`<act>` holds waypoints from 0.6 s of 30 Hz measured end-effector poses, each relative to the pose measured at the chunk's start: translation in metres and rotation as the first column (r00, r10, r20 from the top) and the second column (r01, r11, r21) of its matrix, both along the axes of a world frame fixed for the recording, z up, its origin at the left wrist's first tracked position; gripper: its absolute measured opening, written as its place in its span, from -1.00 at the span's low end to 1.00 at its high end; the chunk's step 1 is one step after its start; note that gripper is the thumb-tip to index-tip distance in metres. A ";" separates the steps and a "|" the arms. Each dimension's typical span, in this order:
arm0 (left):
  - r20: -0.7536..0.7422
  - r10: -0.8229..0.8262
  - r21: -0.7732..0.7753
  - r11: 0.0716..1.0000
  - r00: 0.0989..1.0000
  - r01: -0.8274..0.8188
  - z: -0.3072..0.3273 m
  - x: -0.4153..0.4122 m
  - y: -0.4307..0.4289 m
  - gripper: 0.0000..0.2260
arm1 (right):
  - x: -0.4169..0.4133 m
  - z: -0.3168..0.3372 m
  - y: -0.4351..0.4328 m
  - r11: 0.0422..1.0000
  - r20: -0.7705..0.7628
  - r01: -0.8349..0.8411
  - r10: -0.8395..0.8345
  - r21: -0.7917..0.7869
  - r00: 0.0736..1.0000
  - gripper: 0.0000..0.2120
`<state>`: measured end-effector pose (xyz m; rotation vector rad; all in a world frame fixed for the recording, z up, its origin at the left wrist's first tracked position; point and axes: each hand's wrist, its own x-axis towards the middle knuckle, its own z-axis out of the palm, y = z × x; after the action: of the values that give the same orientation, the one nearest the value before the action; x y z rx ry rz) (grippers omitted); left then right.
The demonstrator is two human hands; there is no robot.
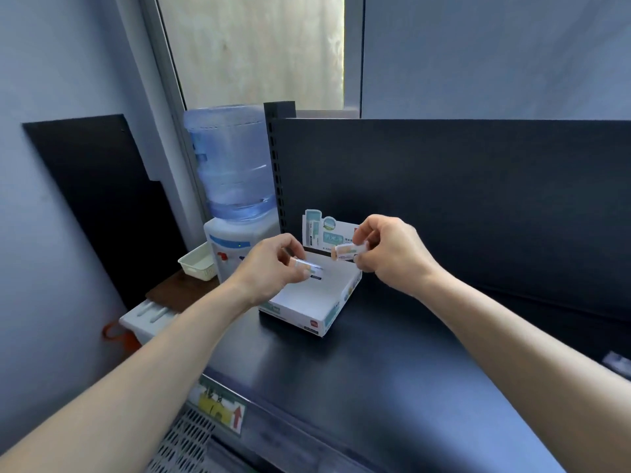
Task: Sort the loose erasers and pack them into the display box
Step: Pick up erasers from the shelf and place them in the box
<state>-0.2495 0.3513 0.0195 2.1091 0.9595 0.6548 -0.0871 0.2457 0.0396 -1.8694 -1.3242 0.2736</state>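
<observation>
- Left hand [269, 264] is pinching one eraser [309, 268] over the display box [307, 320] — grip clamped.
- Right hand [386, 254] is holding a second eraser [348, 251] alongside — grip clamped on it.

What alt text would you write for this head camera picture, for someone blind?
A person's left hand pinches an eraser low over an open white display box on a dark shelf, while the right hand pinches a second eraser near the box's upright back card. A water dispenser stands past the shelf's left end.
</observation>
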 end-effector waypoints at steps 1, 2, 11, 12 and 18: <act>-0.022 -0.013 0.014 1.000 1.000 0.014 -0.002 0.001 0.006 -0.80 | -0.001 -0.002 0.006 1.000 0.016 0.013 -0.013 -0.011 1.000 -0.81; -0.047 -0.027 0.028 0.999 0.999 0.029 -0.004 0.002 0.012 -0.80 | -0.003 -0.003 0.013 0.999 0.036 0.032 -0.031 -0.024 0.999 -0.82; -0.191 -0.259 0.057 0.960 0.947 0.274 -0.019 0.006 0.069 -0.81 | -0.028 -0.018 0.068 0.949 0.247 0.232 -0.177 -0.214 0.953 -0.83; -0.220 -0.272 0.079 0.952 0.937 0.295 -0.022 0.008 0.074 -0.81 | -0.029 -0.020 0.071 0.938 0.262 0.253 -0.189 -0.236 0.946 -0.82; -0.295 -0.257 0.186 0.929 0.920 0.319 -0.036 0.008 0.092 -0.82 | -0.038 -0.031 0.087 0.890 0.280 0.338 -0.256 -0.306 0.925 -0.81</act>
<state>-0.2411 0.4437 -0.0165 2.5325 0.7102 0.3483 -0.1246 0.3326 0.0089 -2.4399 -1.1660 0.1349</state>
